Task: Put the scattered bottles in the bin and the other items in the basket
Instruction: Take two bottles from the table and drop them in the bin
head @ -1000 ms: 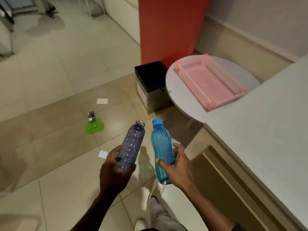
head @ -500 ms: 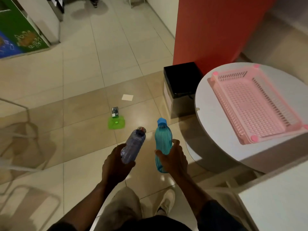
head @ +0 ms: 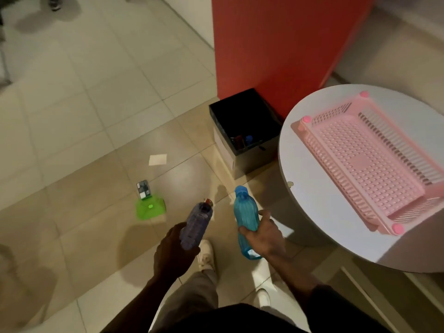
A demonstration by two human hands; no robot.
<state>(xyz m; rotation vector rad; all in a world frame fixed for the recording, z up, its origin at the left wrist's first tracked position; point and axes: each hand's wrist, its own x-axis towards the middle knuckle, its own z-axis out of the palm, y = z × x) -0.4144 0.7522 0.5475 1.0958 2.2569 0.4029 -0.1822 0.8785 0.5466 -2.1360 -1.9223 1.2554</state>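
Observation:
My left hand [head: 171, 251] grips a clear purple-tinted bottle [head: 198, 221] by its base, neck pointing away from me. A teal bottle [head: 246, 216] with a blue cap is held in my right hand [head: 263, 235]. Ahead of both stands the black open bin [head: 262, 155] on the floor, with a couple of bottles visible inside. To the right, the pink slotted basket [head: 365, 162] rests empty on a round white table [head: 310, 188]. A green lid [head: 150, 209], a small box [head: 143, 189] and a white paper [head: 157, 159] lie on the floor at left.
A red pillar [head: 276, 49] rises right behind the bin. The round table's edge is close to my right hand. My feet in white shoes [head: 206, 254] stand on beige floor tiles. Another white paper [head: 286, 230] lies under the table's edge.
I have stepped closer to the bin; it and the table now sit nearer and the bin's inside shows. Both hands keep their bottles, held lower in view.

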